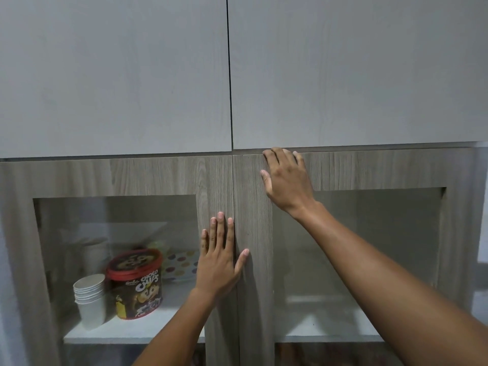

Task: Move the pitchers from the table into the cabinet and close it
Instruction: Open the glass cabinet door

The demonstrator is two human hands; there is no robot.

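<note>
A wood-grain cabinet with two glass-panelled doors fills the view, and both doors sit flush and closed. My left hand (220, 256) lies flat, fingers apart, on the inner frame of the left door (158, 175), its thumb reaching across the centre seam. My right hand (286, 178) presses flat near the top of the right door (369, 167), fingertips at its upper edge. Neither hand holds anything. No pitcher is clearly visible; the shelf behind the right glass looks dim and hazy.
Behind the left glass stand a stack of white paper cups (91, 299), a red-lidded Choco Chips tub (136, 283) and a dotted box (182, 262) on a white shelf (126, 331). Two plain grey upper doors (113, 75) hang above, also closed.
</note>
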